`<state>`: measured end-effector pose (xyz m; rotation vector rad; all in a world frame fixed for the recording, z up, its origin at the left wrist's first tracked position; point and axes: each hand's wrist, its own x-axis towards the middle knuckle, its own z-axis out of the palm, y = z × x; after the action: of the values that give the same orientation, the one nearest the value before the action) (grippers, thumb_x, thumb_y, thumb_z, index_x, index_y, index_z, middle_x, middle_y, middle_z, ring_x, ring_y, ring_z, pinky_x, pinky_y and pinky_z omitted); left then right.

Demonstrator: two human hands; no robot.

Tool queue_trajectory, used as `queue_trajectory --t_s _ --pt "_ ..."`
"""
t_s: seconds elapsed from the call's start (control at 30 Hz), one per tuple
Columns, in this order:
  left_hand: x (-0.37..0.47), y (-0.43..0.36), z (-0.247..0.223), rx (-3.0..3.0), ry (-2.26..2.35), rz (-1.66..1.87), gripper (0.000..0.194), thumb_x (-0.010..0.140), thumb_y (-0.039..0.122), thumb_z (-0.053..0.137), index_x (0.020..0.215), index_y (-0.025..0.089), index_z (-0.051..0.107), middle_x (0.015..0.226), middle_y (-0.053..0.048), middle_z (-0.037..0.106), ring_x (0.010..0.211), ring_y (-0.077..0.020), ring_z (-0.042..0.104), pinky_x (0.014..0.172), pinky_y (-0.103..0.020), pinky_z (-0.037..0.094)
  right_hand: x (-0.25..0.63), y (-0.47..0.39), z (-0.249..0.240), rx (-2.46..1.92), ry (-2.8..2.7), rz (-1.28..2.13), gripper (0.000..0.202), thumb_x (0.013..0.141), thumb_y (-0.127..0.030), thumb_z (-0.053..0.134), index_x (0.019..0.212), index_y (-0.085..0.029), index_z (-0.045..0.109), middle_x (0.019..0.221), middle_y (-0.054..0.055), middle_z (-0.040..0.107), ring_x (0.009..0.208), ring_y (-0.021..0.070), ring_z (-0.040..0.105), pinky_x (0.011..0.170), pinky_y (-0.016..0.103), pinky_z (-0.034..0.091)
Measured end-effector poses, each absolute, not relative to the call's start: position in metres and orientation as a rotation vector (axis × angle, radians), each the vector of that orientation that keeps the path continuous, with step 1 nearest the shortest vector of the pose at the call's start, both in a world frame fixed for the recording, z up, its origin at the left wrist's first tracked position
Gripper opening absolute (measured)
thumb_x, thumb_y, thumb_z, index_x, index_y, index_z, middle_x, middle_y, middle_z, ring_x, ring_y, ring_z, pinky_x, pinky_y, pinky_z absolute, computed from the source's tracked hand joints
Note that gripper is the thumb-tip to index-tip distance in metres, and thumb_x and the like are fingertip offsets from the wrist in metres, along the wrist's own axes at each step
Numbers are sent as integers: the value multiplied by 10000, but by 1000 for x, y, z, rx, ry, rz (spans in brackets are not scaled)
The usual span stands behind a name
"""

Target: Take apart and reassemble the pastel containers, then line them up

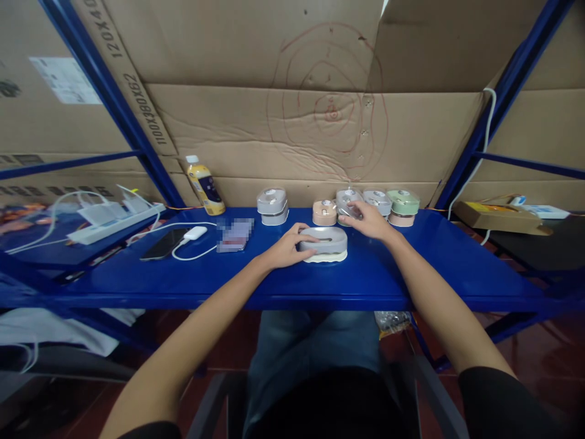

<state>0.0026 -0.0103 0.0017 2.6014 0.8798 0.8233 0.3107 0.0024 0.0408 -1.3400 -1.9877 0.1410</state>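
In front of me a grey oval box with a long dark slot in its top sits over a pale, wavy-edged base. My left hand grips its left end, with the fingers reaching over the top. Farther back, my right hand has its fingers closed around a small grey clear-lidded container. The palm hides part of that container, so I cannot tell whether it is lifted. Left of it is a low peach container; on the right stands another grey container.
A green-and-peach container and a stacked grey one stand along the cardboard wall. On the left of the blue table are a yellow bottle, a phone, a white charger with cable and a blurred-out item.
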Motion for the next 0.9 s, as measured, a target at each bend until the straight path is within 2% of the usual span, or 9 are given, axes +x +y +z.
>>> queue_trajectory --t_s 0.17,0.3,0.5,0.7,0.9 --pt "-11 7 2 2528 1120 1002 411 953 500 623 1210 208 757 1341 -138 579 1286 -330 602 1170 -541 476 307 1 43 -1345 -1917 92 649 939 -664 627 1357 -167 646 1230 155 737 1069 320 700 967 479 551" --pt "-29 21 3 2495 1388 947 389 905 497 651 1117 192 767 1150 -123 634 1201 -345 629 1126 -542 506 307 -1 43 -1407 -1903 192 631 1007 -687 487 1376 -193 621 1226 146 746 1091 332 706 970 489 547" --pt "-39 26 3 2508 1458 813 353 838 467 703 1061 203 773 979 -86 625 1097 -340 663 1045 -531 553 307 0 38 -1539 -2049 325 658 989 -675 538 1405 -170 610 1284 192 739 1181 381 703 1021 528 534" --pt "-25 11 9 2515 1166 1011 343 894 464 692 1118 217 771 1286 -128 613 1295 -327 613 1189 -543 454 307 2 39 -1459 -2039 272 592 982 -566 587 1428 -178 590 1341 174 719 1186 360 693 1016 518 543" --pt "-3 -15 7 2619 828 841 311 868 427 766 1127 257 795 1403 -109 558 1355 -319 589 1206 -490 456 303 -5 46 -1336 -1911 133 632 955 -557 611 1445 -158 579 1344 165 715 1111 328 700 1009 498 540"
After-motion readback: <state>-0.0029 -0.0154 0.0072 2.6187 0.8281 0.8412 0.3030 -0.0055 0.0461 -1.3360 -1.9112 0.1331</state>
